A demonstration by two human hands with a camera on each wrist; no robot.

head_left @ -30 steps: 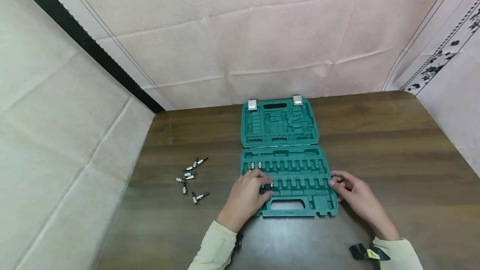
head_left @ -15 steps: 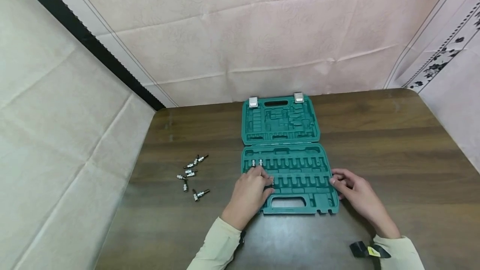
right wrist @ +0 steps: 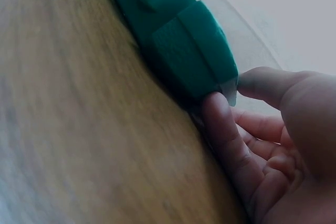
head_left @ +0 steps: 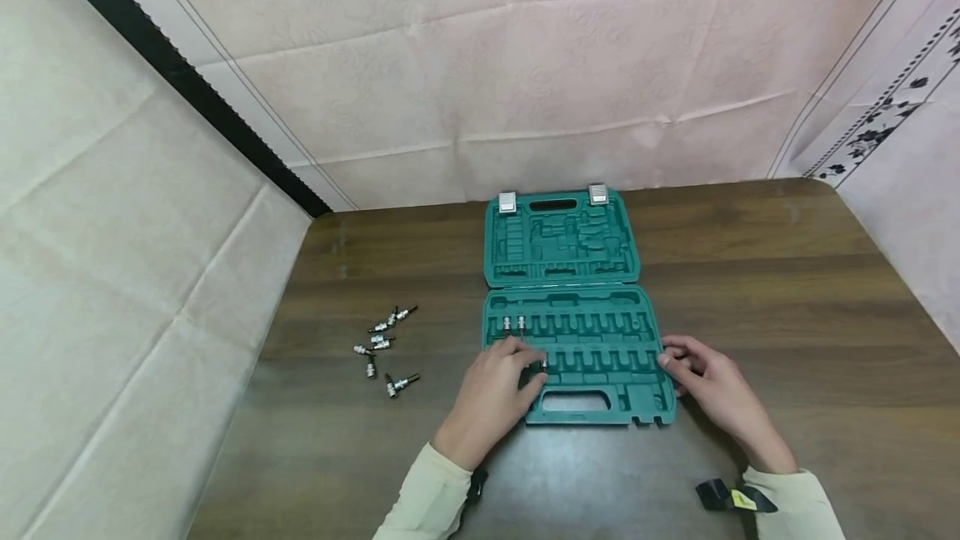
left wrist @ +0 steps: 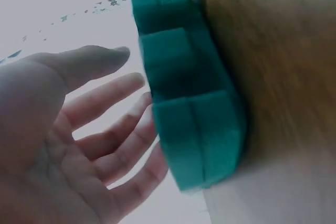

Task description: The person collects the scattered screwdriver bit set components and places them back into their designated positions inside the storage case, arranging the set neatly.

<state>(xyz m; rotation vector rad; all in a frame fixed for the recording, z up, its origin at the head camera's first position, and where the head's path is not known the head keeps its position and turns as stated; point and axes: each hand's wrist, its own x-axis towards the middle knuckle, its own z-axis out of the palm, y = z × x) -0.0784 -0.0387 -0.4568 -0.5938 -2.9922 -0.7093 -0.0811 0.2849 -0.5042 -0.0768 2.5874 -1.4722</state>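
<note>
A green plastic tool case [head_left: 574, 412] lies opened out on the table, its moulded lid [head_left: 562, 240] towards the wall. My left hand [head_left: 491, 394] is over the lower left part of the case, thumb and fingers apart. Beside its fingertips a small silver bit socket [head_left: 544, 363] sits in the lower row. Behind the fingers, two bit sockets [head_left: 521, 323] stand in the upper row. In the left wrist view, the fingers [left wrist: 113, 137] reach over the case edge, loosely bent. My right hand [head_left: 712, 386] holds the right side of the case, thumb and a finger at its corner [right wrist: 210, 51].
Several loose silver bit sockets with dark tips [head_left: 381, 343] lie scattered on the wooden table [head_left: 315, 440] left of the case. A light cloth wall [head_left: 562, 90] rises behind the table's far edge. A black strap with a yellow label [head_left: 742, 499] is at the right cuff.
My left thumb and fingertips have drawn slightly left, baring the bit socket beside them. The right hand keeps its hold on the case side.
</note>
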